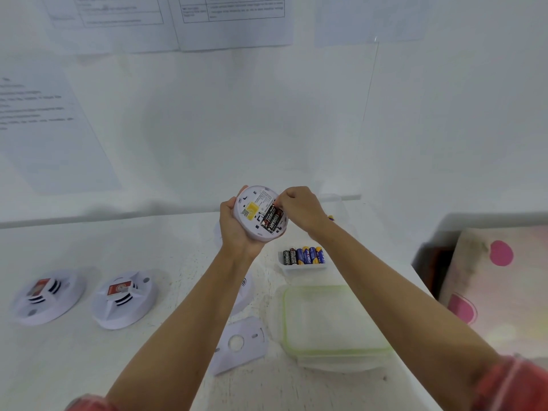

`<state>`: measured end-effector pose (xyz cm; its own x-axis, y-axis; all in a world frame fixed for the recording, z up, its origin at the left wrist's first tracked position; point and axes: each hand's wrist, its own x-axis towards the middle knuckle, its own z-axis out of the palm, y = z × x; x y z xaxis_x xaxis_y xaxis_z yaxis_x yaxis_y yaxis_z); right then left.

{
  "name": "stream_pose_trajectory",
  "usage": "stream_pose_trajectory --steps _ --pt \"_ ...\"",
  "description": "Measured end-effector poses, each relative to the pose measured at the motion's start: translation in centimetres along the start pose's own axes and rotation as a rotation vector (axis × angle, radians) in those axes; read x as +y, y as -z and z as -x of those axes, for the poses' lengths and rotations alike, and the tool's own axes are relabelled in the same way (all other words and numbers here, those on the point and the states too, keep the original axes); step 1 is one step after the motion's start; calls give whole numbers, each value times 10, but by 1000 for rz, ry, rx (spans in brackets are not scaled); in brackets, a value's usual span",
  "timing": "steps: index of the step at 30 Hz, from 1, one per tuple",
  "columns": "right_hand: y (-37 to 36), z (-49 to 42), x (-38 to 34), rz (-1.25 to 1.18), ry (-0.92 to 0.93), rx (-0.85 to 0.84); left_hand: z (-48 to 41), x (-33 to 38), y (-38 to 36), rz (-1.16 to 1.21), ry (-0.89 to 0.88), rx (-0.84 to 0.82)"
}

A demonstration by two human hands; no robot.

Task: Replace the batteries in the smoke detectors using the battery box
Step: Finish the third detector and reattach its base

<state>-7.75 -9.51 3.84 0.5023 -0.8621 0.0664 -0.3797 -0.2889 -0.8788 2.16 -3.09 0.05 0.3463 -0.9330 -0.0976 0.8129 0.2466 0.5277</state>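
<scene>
My left hand [234, 226] holds a round white smoke detector [255, 207] above the table, its back facing me. Two black batteries [272, 220] sit side by side in its open compartment. My right hand [299, 207] pinches at the top end of those batteries with its fingertips. On the table below stands a small white battery box [304, 266] holding several batteries [304, 256], black ones on the left and blue-and-yellow ones on the right. Two more white smoke detectors [49, 296] [124, 298] lie at the left.
A white mounting plate [240, 344] lies near the front between my forearms. A clear container with a green-rimmed lid [332, 324] sits at the right front. Part of another detector [244, 292] shows behind my left forearm. A pink-spotted cloth [498, 280] lies beyond the table's right edge.
</scene>
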Motion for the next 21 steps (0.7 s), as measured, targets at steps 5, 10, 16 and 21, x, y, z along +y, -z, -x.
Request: stream_pose_trajectory --steps 5,10,16,21 --pt "0 -1 0 -3 12 -14 1 1 1 -22 -6 -9" --pt "6 -6 -2 -6 33 -35 2 5 -1 -20 12 -25" --pt "15 -5 -7 5 102 -82 2 9 -4 -27 15 -35" --pt "18 -5 -5 -16 130 -119 0 9 -3 -24 16 -30"
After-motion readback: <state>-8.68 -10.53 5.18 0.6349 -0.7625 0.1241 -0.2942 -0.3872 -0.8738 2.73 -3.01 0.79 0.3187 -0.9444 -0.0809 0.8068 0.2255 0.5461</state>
